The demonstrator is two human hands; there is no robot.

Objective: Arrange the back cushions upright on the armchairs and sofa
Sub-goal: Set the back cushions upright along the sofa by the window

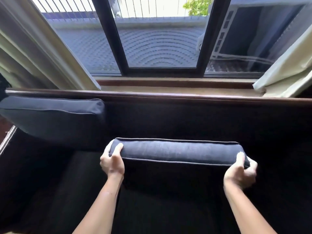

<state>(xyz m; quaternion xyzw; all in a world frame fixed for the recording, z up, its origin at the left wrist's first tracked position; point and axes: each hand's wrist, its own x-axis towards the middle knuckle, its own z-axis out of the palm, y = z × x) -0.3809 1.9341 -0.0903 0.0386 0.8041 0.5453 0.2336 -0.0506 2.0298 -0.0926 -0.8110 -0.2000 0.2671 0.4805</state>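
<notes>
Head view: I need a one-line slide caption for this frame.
Left hand and right hand grip the ends of a dark back cushion before the sofa backrest; another cushion leans at left.

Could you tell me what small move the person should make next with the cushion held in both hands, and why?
Probably push the held cushion forward until it leans upright against the sofa backrest. The left hand and right hand grip its two ends, a dark gap separates it from the backrest, and that spot is bare, while the other cushion already stands against the backrest at the left.
</notes>
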